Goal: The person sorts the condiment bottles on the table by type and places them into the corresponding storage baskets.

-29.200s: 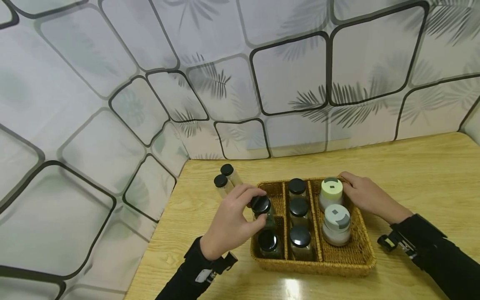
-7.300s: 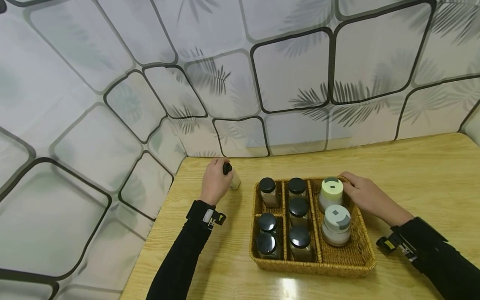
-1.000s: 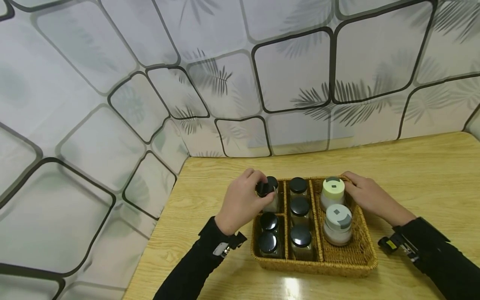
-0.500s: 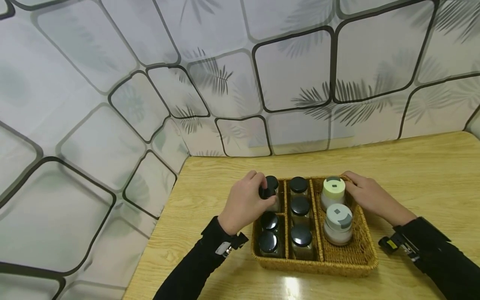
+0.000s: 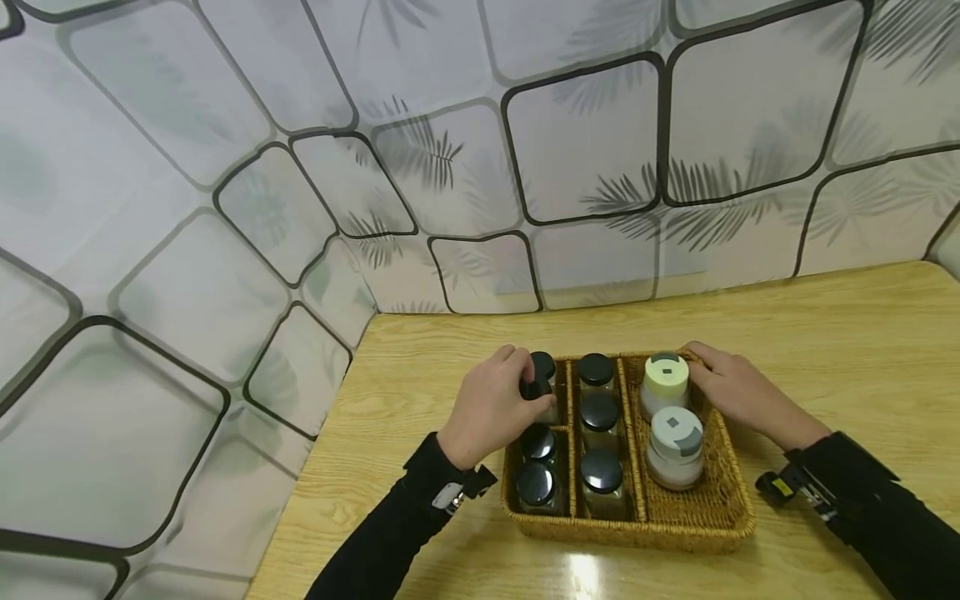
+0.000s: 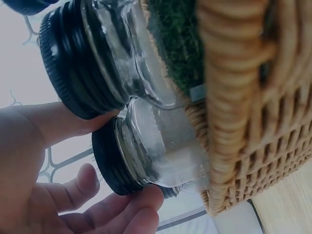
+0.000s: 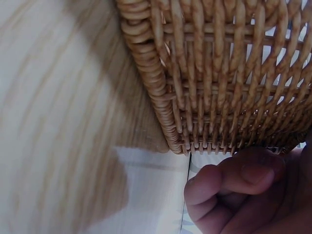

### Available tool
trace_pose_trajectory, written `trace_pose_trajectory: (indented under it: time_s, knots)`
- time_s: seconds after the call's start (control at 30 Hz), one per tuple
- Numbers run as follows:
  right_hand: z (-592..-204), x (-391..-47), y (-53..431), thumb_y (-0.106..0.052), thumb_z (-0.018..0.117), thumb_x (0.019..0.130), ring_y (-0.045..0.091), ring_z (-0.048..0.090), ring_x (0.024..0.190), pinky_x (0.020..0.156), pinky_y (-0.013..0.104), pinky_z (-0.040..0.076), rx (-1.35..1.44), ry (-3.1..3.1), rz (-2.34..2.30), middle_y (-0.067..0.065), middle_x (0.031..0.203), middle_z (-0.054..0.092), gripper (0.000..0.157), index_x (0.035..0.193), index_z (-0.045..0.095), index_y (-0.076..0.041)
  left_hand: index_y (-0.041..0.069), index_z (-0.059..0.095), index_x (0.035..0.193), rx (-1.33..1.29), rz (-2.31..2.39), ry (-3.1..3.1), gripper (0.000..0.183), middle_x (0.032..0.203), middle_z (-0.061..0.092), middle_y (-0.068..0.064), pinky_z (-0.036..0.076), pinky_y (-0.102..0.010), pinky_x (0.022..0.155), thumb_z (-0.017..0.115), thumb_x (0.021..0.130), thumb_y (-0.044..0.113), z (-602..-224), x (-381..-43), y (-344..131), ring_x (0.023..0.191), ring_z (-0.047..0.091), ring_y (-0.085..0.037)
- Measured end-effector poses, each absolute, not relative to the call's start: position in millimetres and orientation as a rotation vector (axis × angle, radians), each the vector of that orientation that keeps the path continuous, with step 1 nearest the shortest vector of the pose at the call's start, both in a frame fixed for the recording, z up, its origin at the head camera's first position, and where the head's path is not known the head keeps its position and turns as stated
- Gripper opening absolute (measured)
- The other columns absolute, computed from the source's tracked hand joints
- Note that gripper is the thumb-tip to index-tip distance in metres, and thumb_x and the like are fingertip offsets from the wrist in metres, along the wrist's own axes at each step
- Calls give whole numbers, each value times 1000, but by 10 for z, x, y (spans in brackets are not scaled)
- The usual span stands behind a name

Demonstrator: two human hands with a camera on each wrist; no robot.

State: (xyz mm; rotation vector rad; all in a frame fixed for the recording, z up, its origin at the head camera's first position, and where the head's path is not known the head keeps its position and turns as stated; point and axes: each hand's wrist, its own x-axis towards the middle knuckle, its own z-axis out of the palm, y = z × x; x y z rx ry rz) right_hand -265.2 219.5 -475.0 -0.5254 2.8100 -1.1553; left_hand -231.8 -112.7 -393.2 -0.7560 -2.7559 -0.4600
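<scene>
My left hand pinches the black lid of a glass jar between thumb and fingers. That jar is in the back left compartment of a wicker basket, in front of another black-lidded jar. In the left wrist view, pale contents show through its glass, and a jar with green contents stands beside it. My right hand holds the basket's rim at the back right corner; the right wrist view shows its fingers curled at the woven wall.
Two more black-lidded jars fill the front left compartment, and three stand in the middle one. The right compartment holds a jar with a yellow-green lid and a white-lidded jar. A patterned wall bounds the wooden table behind.
Two slim jars have gone from the table at the left into the back left compartment. Over the last second my left hand has lowered the second one slightly. The right hand has stayed on the basket.
</scene>
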Motion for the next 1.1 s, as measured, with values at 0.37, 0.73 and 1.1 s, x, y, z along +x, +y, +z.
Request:
trace_pose_trajectory:
  time_s: [0.37, 0.73, 1.1]
  knots:
    - [-4779, -2670, 2194, -32, 26, 105, 22, 49, 64, 55, 36, 40, -548, 2828, -1163, 18, 99, 59, 38, 125, 52, -10, 13, 48, 81, -761, -453, -2802, 39, 73, 41, 1, 27, -23, 46, 77, 77, 38, -3996, -2332, -1137, 53, 37, -12]
    - [-4748, -2646, 2184, -33, 26, 105, 21, 46, 60, 54, 35, 39, -527, 2817, -1161, 19, 100, 58, 40, 126, 50, -8, 13, 46, 81, -765, -442, -2809, 40, 74, 40, 0, 27, -23, 48, 76, 79, 39, -4013, -2327, -1152, 55, 37, -13]
    - [-4744, -2646, 2194, -33, 25, 105, 21, 41, 53, 49, 34, 37, -516, 2788, -1170, 21, 100, 57, 42, 130, 47, -7, 12, 52, 90, -739, -475, -2848, 39, 77, 44, 1, 32, -24, 47, 67, 85, 48, -4029, -2285, -1169, 55, 39, -12]
